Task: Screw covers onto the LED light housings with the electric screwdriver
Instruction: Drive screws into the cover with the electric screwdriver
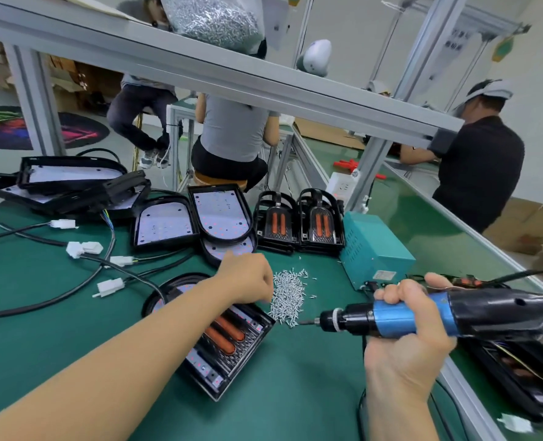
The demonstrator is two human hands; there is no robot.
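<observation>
A worker reaches into a screw pile (287,296) while gripping a screwdriver (423,315) at a green-matted bench (295,393).

The left hand (248,276) hangs knuckles-up over the edge of the heap of small silvery screws, fingers curled down to it; whether they pinch one cannot be told. The right hand (405,316) wraps tightly around the screwdriver's blue metallic barrel, its black knurled nose and thin bit pointing left, the tip at the pile's lower edge. Under the left forearm lies a black housing (228,342), rounded at one end, with two orange oblong inserts on a ribbed grille. More housings (222,214), white speckled boards showing, lean behind, beside a boxy teal power unit (372,246) and black cables (41,300) with white plastic plugs.
</observation>
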